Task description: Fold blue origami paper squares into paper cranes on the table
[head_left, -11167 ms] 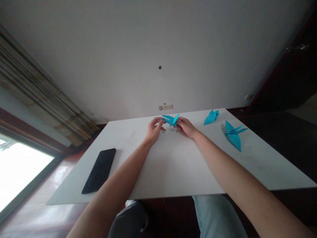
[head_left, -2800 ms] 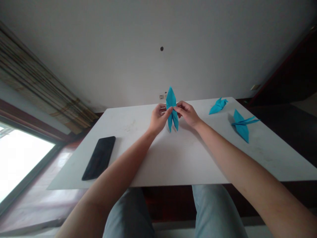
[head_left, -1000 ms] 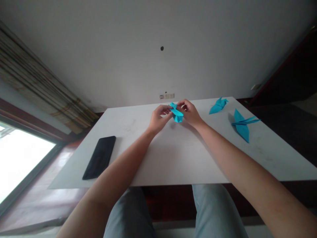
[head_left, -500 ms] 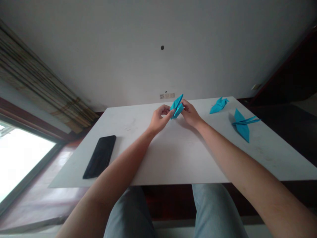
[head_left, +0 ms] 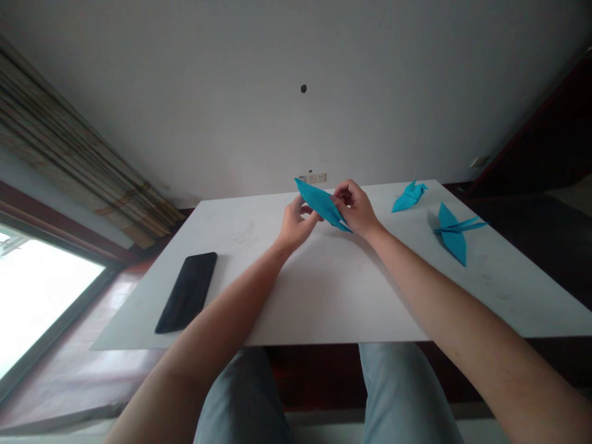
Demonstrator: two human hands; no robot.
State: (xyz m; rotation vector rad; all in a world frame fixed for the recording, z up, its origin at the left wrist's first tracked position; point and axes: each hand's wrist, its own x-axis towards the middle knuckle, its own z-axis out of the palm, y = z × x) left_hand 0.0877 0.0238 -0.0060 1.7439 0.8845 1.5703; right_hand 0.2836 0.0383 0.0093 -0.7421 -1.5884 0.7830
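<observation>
A folded piece of blue origami paper point(head_left: 321, 202) is held above the far middle of the white table point(head_left: 324, 296). It slants from upper left to lower right, with a narrow split at its lower right end. My left hand point(head_left: 297, 222) grips its left side from below, the fingers partly hidden behind the paper. At its right side my right hand point(head_left: 356, 208) pinches the edge between thumb and curled fingers. To the right lie a blue folded paper bird point(head_left: 409, 197) and a blue paper crane point(head_left: 452, 231) with spread wings.
A black phone point(head_left: 187, 293) lies on the left part of the table. The wall point(head_left: 296, 123) with sockets point(head_left: 317, 178) stands just past the far edge. Curtains point(head_left: 92, 160) and a bright window point(head_left: 41, 290) are on the left.
The folded paper has been turned: it pointed up and to the right with flaps apart, and now shows a flat face pointing up and left. Both hands remain in nearly the same place.
</observation>
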